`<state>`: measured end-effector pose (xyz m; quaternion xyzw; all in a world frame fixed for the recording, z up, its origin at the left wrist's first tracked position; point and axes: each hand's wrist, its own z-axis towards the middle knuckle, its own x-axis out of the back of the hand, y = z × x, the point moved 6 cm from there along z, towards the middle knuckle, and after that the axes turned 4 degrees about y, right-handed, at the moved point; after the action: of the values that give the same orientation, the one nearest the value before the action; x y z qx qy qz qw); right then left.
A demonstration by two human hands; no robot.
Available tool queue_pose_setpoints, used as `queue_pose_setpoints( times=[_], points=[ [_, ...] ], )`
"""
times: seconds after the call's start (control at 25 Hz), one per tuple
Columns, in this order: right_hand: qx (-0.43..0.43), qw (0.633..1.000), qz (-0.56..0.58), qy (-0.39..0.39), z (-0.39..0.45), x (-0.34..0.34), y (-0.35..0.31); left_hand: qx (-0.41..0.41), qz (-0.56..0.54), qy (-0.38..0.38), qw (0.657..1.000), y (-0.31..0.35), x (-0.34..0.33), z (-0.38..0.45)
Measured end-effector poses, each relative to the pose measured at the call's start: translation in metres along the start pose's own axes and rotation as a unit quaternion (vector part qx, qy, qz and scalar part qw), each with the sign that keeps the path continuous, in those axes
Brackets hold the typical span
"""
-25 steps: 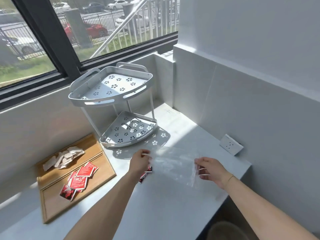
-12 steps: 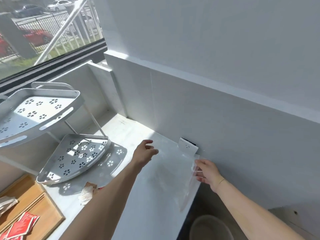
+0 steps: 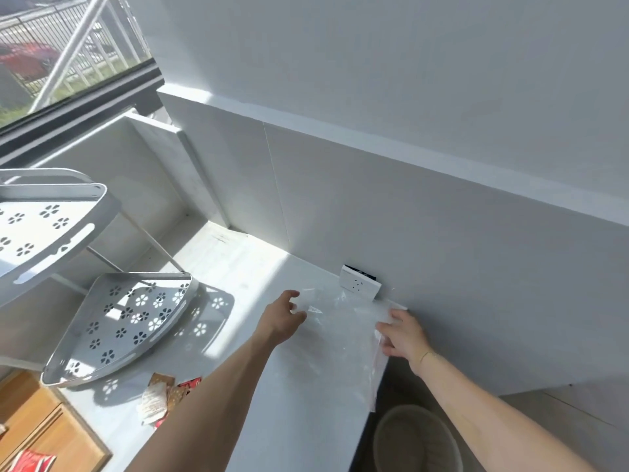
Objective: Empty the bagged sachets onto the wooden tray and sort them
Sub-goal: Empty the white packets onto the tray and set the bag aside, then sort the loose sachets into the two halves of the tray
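An empty clear plastic bag (image 3: 340, 335) lies flat on the white counter (image 3: 238, 267) at its right end, with its right side hanging over the edge. My left hand (image 3: 282, 318) is at the bag's left edge, fingers apart. My right hand (image 3: 403, 335) holds the bag's right edge at the counter's rim. A few loose sachets (image 3: 158, 398), pale and red, lie on the counter beside my left forearm. The wooden tray (image 3: 51, 424) shows at the lower left with a red sachet (image 3: 32, 461) on it.
A white two-tier corner rack (image 3: 119, 321) stands on the counter to the left. A wall socket (image 3: 360, 284) sits just behind the bag. A round bin (image 3: 415, 437) stands on the floor below the counter's right edge. The window is at the upper left.
My view has swung right, away from the tray. Both hands carried the bag to the counter's right end and laid it flat; the left hand has loosened from it.
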<state>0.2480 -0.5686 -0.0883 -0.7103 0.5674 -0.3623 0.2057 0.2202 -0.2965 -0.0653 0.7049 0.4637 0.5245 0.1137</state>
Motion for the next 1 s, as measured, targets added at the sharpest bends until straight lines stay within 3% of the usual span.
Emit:
queue_pose_setpoints(
  times=[0.2, 0.52, 0.68, 1.0],
  points=[
    [0.068, 0.985, -0.141, 0.066, 0.002, -0.001, -0.006, 0.017, -0.021, 0.003, 1.000, -0.019, 0.005, -0.002],
    [0.193, 0.916, -0.313, 0.161, -0.025, 0.001, -0.028, 0.043, -0.043, 0.049, 0.997, -0.044, 0.022, -0.030],
    [0.336, 0.858, -0.383, 0.067, -0.048, -0.043, -0.049, 0.048, -0.019, 0.083, 0.995, -0.069, 0.047, -0.059],
    [0.468, 0.738, -0.471, -0.116, -0.107, -0.176, -0.070, 0.136, -0.037, 0.162, 0.977, -0.157, 0.102, -0.139]
  ],
)
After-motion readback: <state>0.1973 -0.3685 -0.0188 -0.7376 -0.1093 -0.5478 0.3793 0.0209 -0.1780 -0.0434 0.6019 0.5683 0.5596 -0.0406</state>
